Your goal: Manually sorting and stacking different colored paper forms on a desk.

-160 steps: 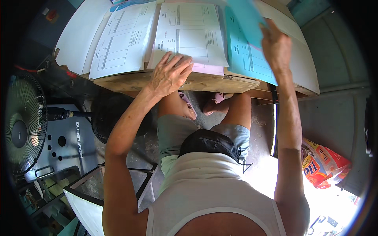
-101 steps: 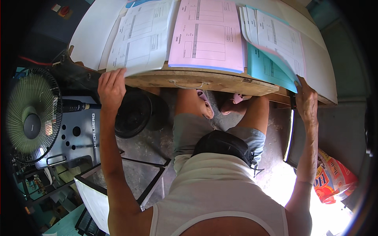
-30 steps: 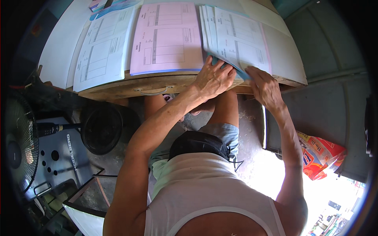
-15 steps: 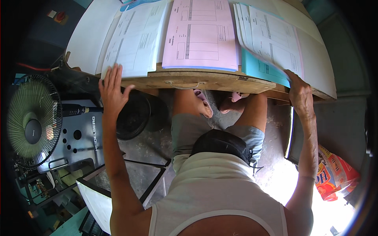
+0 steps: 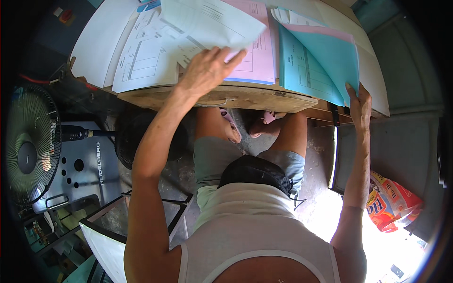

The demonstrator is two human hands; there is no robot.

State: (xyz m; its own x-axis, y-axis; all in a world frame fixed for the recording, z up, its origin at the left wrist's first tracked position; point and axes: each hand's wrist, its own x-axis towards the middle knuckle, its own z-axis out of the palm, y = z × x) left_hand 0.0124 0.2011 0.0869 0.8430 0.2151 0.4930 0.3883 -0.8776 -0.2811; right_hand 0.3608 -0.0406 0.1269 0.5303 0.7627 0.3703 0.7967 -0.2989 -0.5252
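My left hand (image 5: 204, 71) is closed at the lower edge of a lifted white printed form (image 5: 219, 26), blurred by motion. That form slants from the white form stack (image 5: 146, 68) at left across the pink form stack (image 5: 257, 56) in the middle. My right hand (image 5: 361, 101) pinches the near corner of a raised blue-green sheet (image 5: 332, 49), thumb on its face. A pink edge shows along its far side. Beneath the curled sheet lies a blue-green form (image 5: 302, 61) on the right-hand pile.
The stacks lie on a wooden table with a drawer front (image 5: 255, 96). A fan (image 5: 30, 151) stands at left near a grey machine panel (image 5: 85, 162). A red plastic bag (image 5: 394, 203) is at lower right. A white-sided frame (image 5: 106, 231) stands at lower left.
My left hand has moved right and up from the white stack's near corner, lifting a white form. My right hand has folded the sheets up further, exposing blue-green where white forms showed. The view shifted slightly.
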